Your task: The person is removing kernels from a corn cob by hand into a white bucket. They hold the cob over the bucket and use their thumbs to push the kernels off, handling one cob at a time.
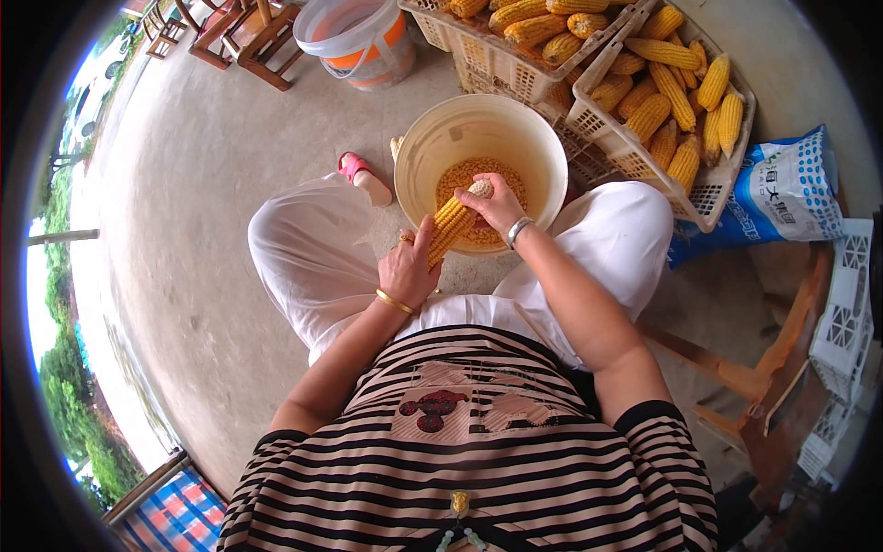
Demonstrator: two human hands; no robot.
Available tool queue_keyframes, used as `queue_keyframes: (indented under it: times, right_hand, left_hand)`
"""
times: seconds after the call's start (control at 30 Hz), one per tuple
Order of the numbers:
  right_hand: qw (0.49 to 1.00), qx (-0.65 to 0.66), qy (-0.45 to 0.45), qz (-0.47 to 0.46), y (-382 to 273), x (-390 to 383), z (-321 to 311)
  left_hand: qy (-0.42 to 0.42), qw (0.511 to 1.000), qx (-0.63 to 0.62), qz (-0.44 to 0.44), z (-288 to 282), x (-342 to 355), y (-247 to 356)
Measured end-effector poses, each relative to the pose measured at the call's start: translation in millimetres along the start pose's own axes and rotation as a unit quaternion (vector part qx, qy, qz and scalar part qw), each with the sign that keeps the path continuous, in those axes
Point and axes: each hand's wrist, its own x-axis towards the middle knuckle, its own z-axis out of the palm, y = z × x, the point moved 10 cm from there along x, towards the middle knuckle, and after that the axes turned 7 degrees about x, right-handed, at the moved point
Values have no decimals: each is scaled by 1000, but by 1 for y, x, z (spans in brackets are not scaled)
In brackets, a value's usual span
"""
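Note:
My left hand [406,269] grips the lower end of a yellow corn ear [449,224], held slanting over a big cream bucket [407,156]. My right hand [498,208] closes on the upper end, where a pale, bare cob part [480,188] shows; I cannot tell if that is the same ear or a separate cob. Loose yellow kernels [456,172] lie in the bottom of the bucket, which stands between my bent knees in white trousers.
Crates of corn ears [671,101] [524,23] stand at back right. A blue-white sack [782,193] and white crates [835,313] lie right, near a wooden chair [750,382]. A clear bucket [354,55] and wooden stools [262,55] are behind; my pink-sandalled foot [363,177] is beside the bucket.

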Motion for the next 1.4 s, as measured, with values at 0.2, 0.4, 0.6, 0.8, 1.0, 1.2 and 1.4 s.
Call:
queue_keyframes:
  times: [0.2, 0.4, 0.6, 0.8, 1.0, 1.2, 1.4]
  right_hand:
    - [997, 21, -42, -56, -12, 1, 10]
    - [977, -58, 102, -176, 7, 18, -19]
    - [997, 54, -57, 16, 8, 6, 13]
    - [995, -21, -10, -99, -4, 12, 2]
    - [981, -45, 144, -119, -9, -3, -14]
    - [992, -62, 21, -106, -11, -2, 4]
    - [988, -69, -3, -136, -12, 3, 4]
  left_hand:
    - [-96, 955, -273, -63, 38, 5, -27]
    - [-58, 953, -288, -77, 36, 7, -17]
    - [-52, 964, -237, -105, 30, -1, -22]
    - [-62, 964, -231, -112, 25, -1, -17]
    - [-79, 972, -188, -120, 21, -1, -14]
    - [-77, 964, -232, -108, 28, 0, -16]
    - [-77, 960, -248, -106, 27, 1, -18]
